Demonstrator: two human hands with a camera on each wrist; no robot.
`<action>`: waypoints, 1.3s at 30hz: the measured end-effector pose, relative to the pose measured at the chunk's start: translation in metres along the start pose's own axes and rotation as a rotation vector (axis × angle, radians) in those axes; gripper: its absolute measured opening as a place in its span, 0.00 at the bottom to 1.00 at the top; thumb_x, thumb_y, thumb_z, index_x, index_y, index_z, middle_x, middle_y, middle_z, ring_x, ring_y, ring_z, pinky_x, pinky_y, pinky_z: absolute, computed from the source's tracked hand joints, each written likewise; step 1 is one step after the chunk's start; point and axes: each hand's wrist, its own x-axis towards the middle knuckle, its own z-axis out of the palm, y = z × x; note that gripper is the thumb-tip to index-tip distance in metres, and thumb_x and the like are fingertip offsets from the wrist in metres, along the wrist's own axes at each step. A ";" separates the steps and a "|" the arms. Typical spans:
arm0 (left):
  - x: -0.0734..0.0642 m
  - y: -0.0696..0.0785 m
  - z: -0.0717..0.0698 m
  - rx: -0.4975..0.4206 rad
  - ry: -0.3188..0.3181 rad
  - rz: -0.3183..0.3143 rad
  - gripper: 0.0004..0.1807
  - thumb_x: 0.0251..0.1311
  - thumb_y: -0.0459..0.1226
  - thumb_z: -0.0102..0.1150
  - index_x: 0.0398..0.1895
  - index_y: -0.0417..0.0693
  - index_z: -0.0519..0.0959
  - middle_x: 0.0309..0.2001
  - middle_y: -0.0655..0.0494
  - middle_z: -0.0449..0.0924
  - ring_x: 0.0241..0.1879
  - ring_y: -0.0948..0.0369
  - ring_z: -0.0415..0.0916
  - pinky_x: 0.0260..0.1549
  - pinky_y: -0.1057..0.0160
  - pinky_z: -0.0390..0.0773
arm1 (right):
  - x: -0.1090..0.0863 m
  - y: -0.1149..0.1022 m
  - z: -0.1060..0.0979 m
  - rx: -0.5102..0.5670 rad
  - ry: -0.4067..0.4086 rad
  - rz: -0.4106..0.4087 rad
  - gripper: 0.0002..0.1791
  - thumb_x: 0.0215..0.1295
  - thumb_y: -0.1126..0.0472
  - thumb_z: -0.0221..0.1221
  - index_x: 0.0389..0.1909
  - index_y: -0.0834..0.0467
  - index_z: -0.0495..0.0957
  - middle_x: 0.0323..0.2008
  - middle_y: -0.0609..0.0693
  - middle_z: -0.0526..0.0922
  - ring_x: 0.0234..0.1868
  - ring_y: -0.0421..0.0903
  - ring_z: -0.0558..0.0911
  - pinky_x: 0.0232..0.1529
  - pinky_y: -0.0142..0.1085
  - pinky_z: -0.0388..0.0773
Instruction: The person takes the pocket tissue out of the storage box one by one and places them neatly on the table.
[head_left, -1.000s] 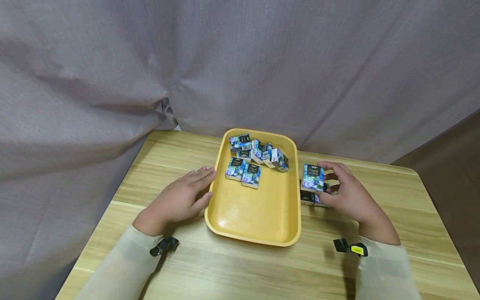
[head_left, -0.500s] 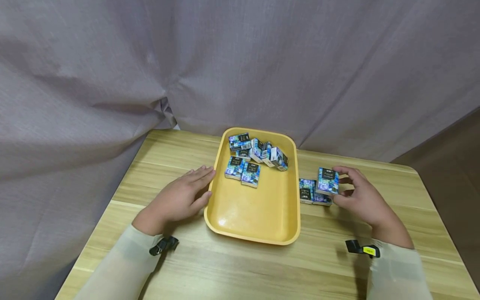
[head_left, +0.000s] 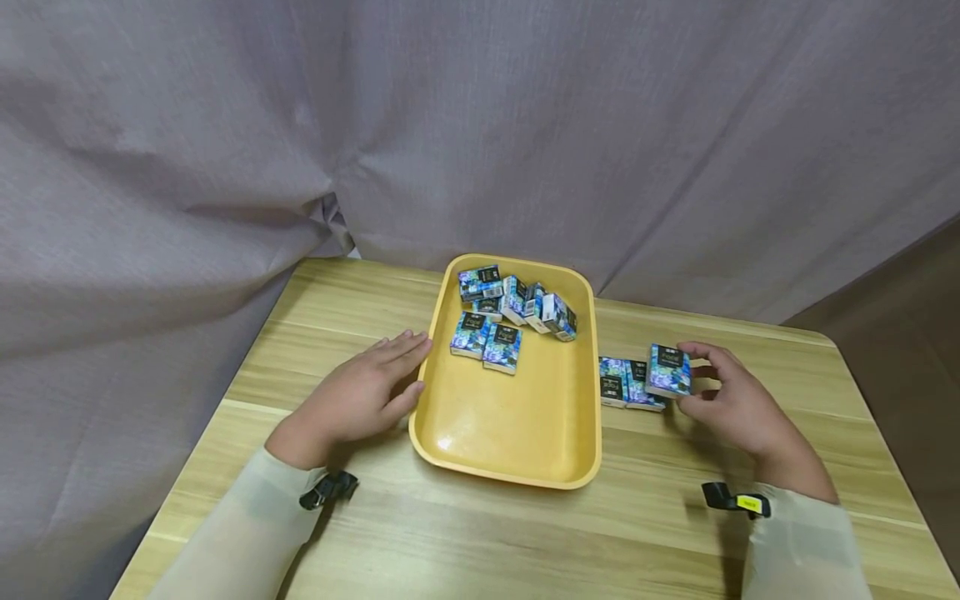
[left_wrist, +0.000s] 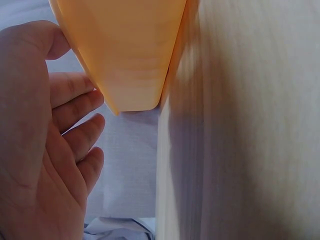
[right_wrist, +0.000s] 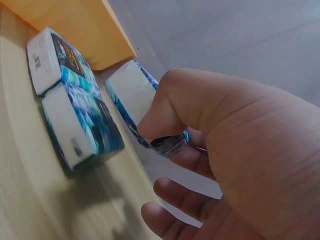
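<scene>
In the head view, we saw that the held pack [head_left: 669, 370] had just shifted rightward: a second ago it hung partly over the first pack [head_left: 612, 381] and the second pack [head_left: 642, 386], and now it was at the pair's right end, leaving both tops mostly in sight. For the work, we judged, this put it beside the pair rather than above it, though not yet set down. The right hand [head_left: 738, 408] pinched it from its right side. The pair lay side by side on the table [head_left: 487, 533], just beside the right edge of the tray [head_left: 510, 429]. The left hand [head_left: 356, 396] had not moved; its fingers lay extended, tips at the tray's left edge. Seven packs [head_left: 501, 347], as far as we could count, stayed toward the tray's far edge, two of them flat and nearer its middle. In the left wrist view, we found the fingers slightly bent and loosely parted by the tray's rim, gripping nothing. In the right wrist view, we saw the thumb pressed on the held pack with a finger opposite, the other fingers loosely curled; the pack looked raised and apart from the touching pair.
</scene>
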 end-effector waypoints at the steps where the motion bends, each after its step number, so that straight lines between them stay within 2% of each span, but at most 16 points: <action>1: 0.000 0.000 0.000 0.000 -0.001 -0.001 0.36 0.86 0.51 0.54 0.89 0.48 0.65 0.88 0.52 0.64 0.89 0.51 0.60 0.89 0.46 0.61 | 0.000 0.001 -0.001 0.000 -0.001 0.006 0.48 0.71 0.68 0.71 0.88 0.59 0.60 0.82 0.71 0.61 0.70 0.75 0.75 0.42 0.25 0.80; 5: 0.000 0.000 0.001 -0.001 -0.003 -0.003 0.36 0.86 0.52 0.54 0.89 0.48 0.65 0.88 0.52 0.64 0.89 0.51 0.60 0.89 0.46 0.61 | -0.002 0.007 -0.005 -0.003 -0.008 0.021 0.48 0.72 0.67 0.71 0.88 0.59 0.59 0.80 0.72 0.63 0.70 0.77 0.75 0.42 0.25 0.80; 15: 0.000 0.001 -0.001 -0.005 -0.010 -0.007 0.36 0.87 0.53 0.52 0.90 0.49 0.64 0.88 0.52 0.64 0.89 0.51 0.60 0.89 0.47 0.61 | -0.005 0.023 -0.011 -0.008 -0.020 -0.001 0.46 0.73 0.68 0.70 0.88 0.61 0.60 0.80 0.73 0.62 0.69 0.77 0.75 0.41 0.24 0.80; 26: 0.001 -0.001 0.001 -0.004 -0.005 -0.004 0.36 0.87 0.53 0.52 0.89 0.49 0.65 0.88 0.52 0.64 0.89 0.51 0.60 0.89 0.47 0.60 | -0.002 0.033 -0.016 -0.022 -0.059 0.048 0.46 0.73 0.67 0.70 0.87 0.62 0.60 0.80 0.74 0.64 0.71 0.79 0.74 0.43 0.25 0.78; 29: 0.000 -0.002 0.002 -0.002 -0.004 -0.003 0.36 0.87 0.53 0.52 0.89 0.49 0.65 0.88 0.52 0.64 0.89 0.51 0.60 0.89 0.47 0.61 | -0.001 0.036 -0.014 -0.027 -0.085 0.086 0.47 0.73 0.66 0.69 0.88 0.62 0.58 0.79 0.76 0.66 0.72 0.79 0.74 0.46 0.31 0.81; 31: 0.000 -0.002 0.002 -0.001 -0.005 -0.005 0.36 0.87 0.53 0.52 0.89 0.49 0.65 0.88 0.52 0.64 0.89 0.51 0.60 0.89 0.47 0.61 | 0.001 0.037 -0.013 -0.039 -0.103 0.103 0.48 0.73 0.66 0.70 0.88 0.62 0.58 0.79 0.78 0.67 0.74 0.80 0.73 0.50 0.37 0.84; 33: 0.000 -0.002 0.002 -0.001 -0.006 -0.006 0.36 0.87 0.53 0.51 0.89 0.49 0.65 0.88 0.52 0.64 0.89 0.51 0.60 0.89 0.47 0.61 | 0.001 0.038 -0.012 -0.048 -0.114 0.107 0.48 0.73 0.66 0.69 0.89 0.62 0.57 0.79 0.80 0.67 0.75 0.82 0.72 0.55 0.48 0.87; 36: 0.000 -0.001 0.001 -0.003 -0.009 -0.009 0.36 0.87 0.53 0.51 0.89 0.49 0.65 0.88 0.52 0.64 0.89 0.52 0.60 0.90 0.47 0.60 | 0.001 0.038 -0.010 -0.060 -0.121 0.106 0.49 0.72 0.66 0.69 0.89 0.63 0.57 0.78 0.81 0.67 0.75 0.83 0.72 0.63 0.62 0.84; 39: 0.000 -0.001 0.001 -0.004 -0.008 -0.010 0.36 0.87 0.53 0.52 0.89 0.49 0.65 0.88 0.52 0.64 0.89 0.51 0.60 0.90 0.47 0.60 | 0.001 0.038 -0.008 -0.068 -0.120 0.107 0.49 0.71 0.66 0.70 0.89 0.62 0.57 0.77 0.81 0.69 0.74 0.81 0.73 0.65 0.70 0.80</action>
